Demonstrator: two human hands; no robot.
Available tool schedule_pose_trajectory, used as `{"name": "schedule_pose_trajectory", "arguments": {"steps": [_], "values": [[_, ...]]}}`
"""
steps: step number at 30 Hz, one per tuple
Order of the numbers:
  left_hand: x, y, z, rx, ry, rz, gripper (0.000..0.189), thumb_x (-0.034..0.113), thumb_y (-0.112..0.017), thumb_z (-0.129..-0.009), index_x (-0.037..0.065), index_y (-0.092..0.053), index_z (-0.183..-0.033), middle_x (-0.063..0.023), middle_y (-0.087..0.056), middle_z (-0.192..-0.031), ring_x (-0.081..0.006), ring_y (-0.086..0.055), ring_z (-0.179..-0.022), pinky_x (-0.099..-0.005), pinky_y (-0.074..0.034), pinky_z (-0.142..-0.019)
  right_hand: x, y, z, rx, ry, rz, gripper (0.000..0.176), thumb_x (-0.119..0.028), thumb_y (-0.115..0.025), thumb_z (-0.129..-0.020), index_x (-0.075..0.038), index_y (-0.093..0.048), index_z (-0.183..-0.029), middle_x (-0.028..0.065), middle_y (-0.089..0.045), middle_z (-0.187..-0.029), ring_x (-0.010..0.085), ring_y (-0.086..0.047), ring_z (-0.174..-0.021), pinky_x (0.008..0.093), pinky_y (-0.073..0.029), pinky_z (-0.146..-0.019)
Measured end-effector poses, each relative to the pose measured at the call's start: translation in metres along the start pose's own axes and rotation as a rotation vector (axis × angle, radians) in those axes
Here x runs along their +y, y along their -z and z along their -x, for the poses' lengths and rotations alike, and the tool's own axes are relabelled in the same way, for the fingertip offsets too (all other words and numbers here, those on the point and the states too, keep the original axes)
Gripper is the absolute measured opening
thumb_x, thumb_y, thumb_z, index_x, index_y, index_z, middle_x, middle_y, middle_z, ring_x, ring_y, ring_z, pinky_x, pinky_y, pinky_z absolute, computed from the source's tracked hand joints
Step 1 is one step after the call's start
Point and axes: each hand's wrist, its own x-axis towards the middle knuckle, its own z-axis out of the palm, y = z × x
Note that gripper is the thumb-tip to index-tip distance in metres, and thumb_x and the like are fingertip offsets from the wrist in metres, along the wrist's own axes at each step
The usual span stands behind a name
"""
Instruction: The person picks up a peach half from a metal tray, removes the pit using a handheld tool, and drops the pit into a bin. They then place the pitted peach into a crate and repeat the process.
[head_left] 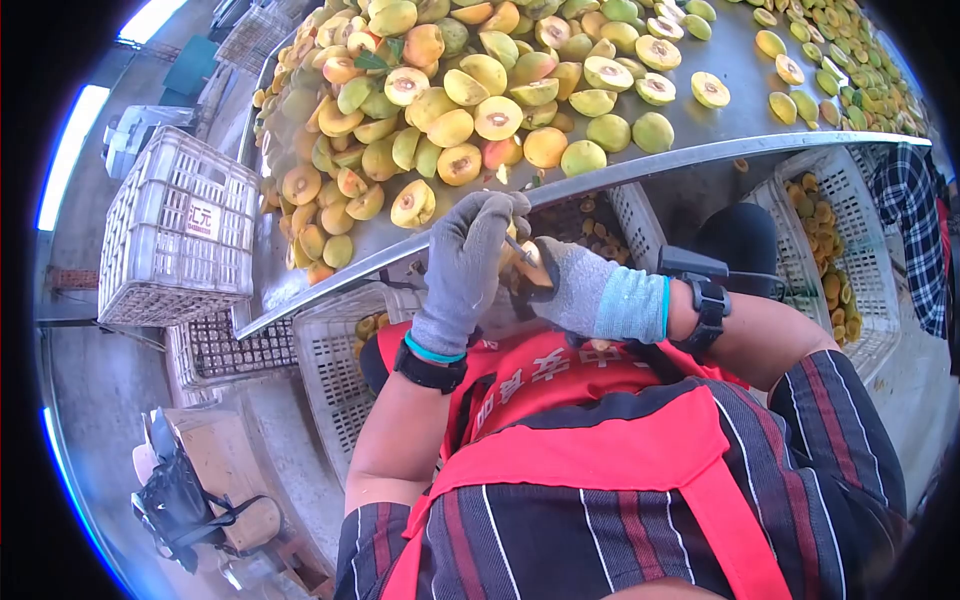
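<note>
Both my hands wear grey knit gloves and meet just below the near edge of a steel table (700, 150). My right hand (580, 290) is closed around a yellow-orange fruit half (535, 270), cut face turned toward my left hand. My left hand (468, 262) grips a thin metal tool (519, 250), its tip at the fruit's flesh. A black watch sits on each wrist. I wear a red apron over a striped shirt.
A big pile of halved yellow fruit (450, 90) covers the table, with smaller pieces (850, 60) at the far right. White plastic crates (180, 230) stand at the left, and more (830, 250) under the table hold fruit scraps. A person's plaid sleeve (915, 230) is at the right. A black bag (175, 500) lies lower left.
</note>
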Motion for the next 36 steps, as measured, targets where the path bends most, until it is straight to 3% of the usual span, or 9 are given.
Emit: {"name": "schedule_pose_trajectory", "arguments": {"steps": [1,3,7,9,10,21,26,31,36], "values": [[0.0,0.0,0.0,-0.002,-0.013,0.042,0.024,0.019,-0.05,-0.091,-0.002,-0.059,-0.096,-0.0071,-0.062,-0.082,-0.0115,-0.055,-0.074,-0.0251,-0.045,-0.07,-0.012,0.015,-0.011,0.0,0.001,0.002,0.025,-0.016,-0.055,-0.08,-0.003,-0.048,-0.1,0.0068,-0.055,-0.063,0.0136,-0.054,-0.045,0.0269,-0.045,-0.038],[-0.009,-0.01,-0.001,0.119,-0.122,0.016,0.023,0.018,-0.05,-0.09,-0.002,-0.058,-0.097,-0.0071,-0.062,-0.083,-0.0116,-0.055,-0.076,-0.0253,-0.045,-0.072,-0.049,0.057,-0.04,-0.527,-0.869,-0.662,0.031,-0.019,-0.054,-0.077,0.001,-0.052,-0.1,0.0204,-0.06,-0.081,0.0328,-0.061,-0.069,0.0394,-0.051,-0.063],[-0.024,-0.008,0.002,0.212,-0.451,-0.19,0.018,0.014,-0.051,-0.09,-0.001,-0.056,-0.098,-0.0099,-0.06,-0.096,-0.0123,-0.056,-0.088,-0.0265,-0.045,-0.08,-0.042,0.048,-0.033,-0.595,-0.869,-0.626,0.03,-0.019,-0.055,-0.077,0.0,-0.053,-0.1,0.0225,-0.059,-0.082,0.0357,-0.06,-0.075,0.0413,-0.05,-0.069],[-0.026,-0.009,0.003,0.202,-0.575,-0.296,0.017,0.013,-0.05,-0.09,-0.001,-0.055,-0.098,-0.0107,-0.059,-0.101,-0.0123,-0.055,-0.091,-0.0267,-0.044,-0.082,-0.029,0.03,-0.016,-0.282,-0.376,-0.314,0.032,-0.02,-0.055,-0.077,0.0,-0.053,-0.102,0.0216,-0.06,-0.081,0.0358,-0.061,-0.072,0.0407,-0.05,-0.066],[-0.026,-0.013,0.003,0.216,-0.552,-0.24,0.016,0.013,-0.05,-0.09,0.0,-0.055,-0.096,-0.0112,-0.058,-0.103,-0.0126,-0.055,-0.091,-0.0269,-0.044,-0.081,-0.029,0.031,-0.016,-0.281,-0.375,-0.313,0.032,-0.02,-0.055,-0.077,0.0,-0.053,-0.102,0.0216,-0.06,-0.081,0.0358,-0.061,-0.072,0.0407,-0.05,-0.066],[0.002,0.01,-0.01,-0.105,-0.255,-0.405,0.024,0.018,-0.052,-0.089,-0.002,-0.056,-0.101,-0.0093,-0.06,-0.091,-0.013,-0.055,-0.08,-0.0267,-0.045,-0.076,-0.039,0.05,-0.03,-0.43,-0.829,-0.645,0.02,-0.016,-0.055,-0.08,-0.004,-0.051,-0.096,0.0053,-0.054,-0.062,0.0131,-0.053,-0.044,0.0264,-0.044,-0.04],[-0.016,-0.006,0.002,0.108,-0.407,-0.004,0.023,0.018,-0.052,-0.088,-0.004,-0.058,-0.093,-0.0095,-0.061,-0.088,-0.0115,-0.056,-0.077,-0.0254,-0.046,-0.072,-0.036,0.053,-0.032,-0.578,-0.902,-0.738,0.019,-0.016,-0.051,-0.079,0.0,-0.053,-0.088,0.0101,-0.057,-0.06,0.0192,-0.058,-0.047,0.0302,-0.047,-0.042],[0.004,0.014,-0.011,-0.231,-0.054,-0.311,0.026,0.019,-0.048,-0.09,-0.003,-0.061,-0.087,-0.009,-0.061,-0.087,-0.0117,-0.056,-0.076,-0.0245,-0.044,-0.07,-0.037,0.053,-0.028,-0.635,-1.038,-0.773,0.016,-0.017,-0.053,-0.078,-0.001,-0.054,-0.081,0.0079,-0.056,-0.056,0.0181,-0.056,-0.042,0.0291,-0.045,-0.038],[-0.005,0.002,-0.009,-0.029,0.015,0.065,0.025,0.019,-0.049,-0.09,-0.002,-0.061,-0.091,-0.0088,-0.062,-0.085,-0.0132,-0.057,-0.077,-0.0258,-0.045,-0.073,-0.032,0.047,-0.023,-0.471,-1.022,-1.066,0.024,-0.02,-0.06,-0.077,-0.001,-0.052,-0.09,0.004,-0.051,-0.053,0.0135,-0.05,-0.037,0.025,-0.039,-0.034]]}}
